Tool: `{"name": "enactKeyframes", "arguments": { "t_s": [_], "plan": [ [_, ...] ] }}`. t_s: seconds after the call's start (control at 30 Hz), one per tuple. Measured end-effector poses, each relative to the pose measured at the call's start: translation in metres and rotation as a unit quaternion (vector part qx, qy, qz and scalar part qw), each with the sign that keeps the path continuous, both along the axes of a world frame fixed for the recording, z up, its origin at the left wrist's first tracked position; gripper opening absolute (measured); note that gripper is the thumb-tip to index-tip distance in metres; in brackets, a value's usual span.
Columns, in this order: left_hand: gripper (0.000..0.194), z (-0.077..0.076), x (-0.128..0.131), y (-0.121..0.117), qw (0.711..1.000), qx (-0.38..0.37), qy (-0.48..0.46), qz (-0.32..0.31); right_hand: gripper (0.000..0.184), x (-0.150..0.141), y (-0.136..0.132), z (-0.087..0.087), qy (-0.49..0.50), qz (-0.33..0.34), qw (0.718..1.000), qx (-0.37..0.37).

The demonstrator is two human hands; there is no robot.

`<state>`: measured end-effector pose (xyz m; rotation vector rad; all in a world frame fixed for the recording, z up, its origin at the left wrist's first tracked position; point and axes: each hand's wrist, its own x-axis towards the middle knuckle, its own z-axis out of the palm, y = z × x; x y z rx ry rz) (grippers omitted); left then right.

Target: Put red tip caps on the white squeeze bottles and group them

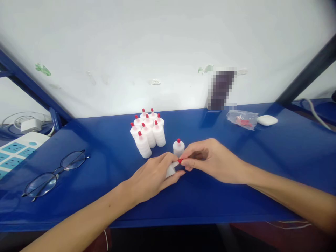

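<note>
My left hand is wrapped round a small white squeeze bottle, which lies tilted with its nozzle toward the right. Most of that bottle's body is hidden by the fingers. At the nozzle tip, my right hand pinches a red cap between thumb and forefinger. Just behind the hands one white bottle with a red cap stands upright. To the left, a cluster of several like bottles stands close together, each with a red cap on its nozzle.
Eyeglasses lie at the left of the blue table, beside a power strip. At the back right are a clear plastic bag with red pieces, a white rounded object and a blurred dark upright object near the wall.
</note>
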<state>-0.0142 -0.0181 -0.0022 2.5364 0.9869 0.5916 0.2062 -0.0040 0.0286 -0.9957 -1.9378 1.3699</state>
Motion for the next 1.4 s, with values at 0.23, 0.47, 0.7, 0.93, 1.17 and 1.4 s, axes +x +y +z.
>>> {"name": "enactKeyframes", "arguments": {
  "t_s": [0.23, 0.47, 0.7, 0.93, 1.17, 1.4],
  "plan": [
    [0.039, 0.006, 0.002, -0.001, 0.978, 0.015, -0.199, 0.060, 0.009, 0.023, 0.015, 0.035, 0.031, -0.107, 0.984, 0.140],
    [0.006, 0.008, 0.003, -0.001, 0.987, -0.021, -0.159, -0.015, 0.013, 0.014, 0.026, 0.026, -0.005, -0.118, 0.952, 0.284],
    [0.016, 0.007, 0.006, -0.005, 0.996, -0.027, -0.079, -0.026, 0.017, 0.001, 0.030, 0.015, -0.082, -0.069, 0.930, 0.351],
    [0.020, 0.005, 0.010, 0.001, 0.984, -0.023, -0.170, 0.043, 0.015, 0.006, 0.010, 0.011, 0.028, -0.102, 0.949, 0.298],
    [0.024, 0.001, 0.006, 0.002, 0.985, -0.021, -0.170, 0.001, 0.010, 0.002, 0.002, 0.008, 0.034, -0.057, 0.979, 0.194],
    [0.024, 0.002, 0.005, 0.001, 0.991, -0.023, -0.132, 0.006, 0.014, 0.008, 0.005, 0.008, 0.038, -0.041, 0.990, 0.130]
  ]
}}
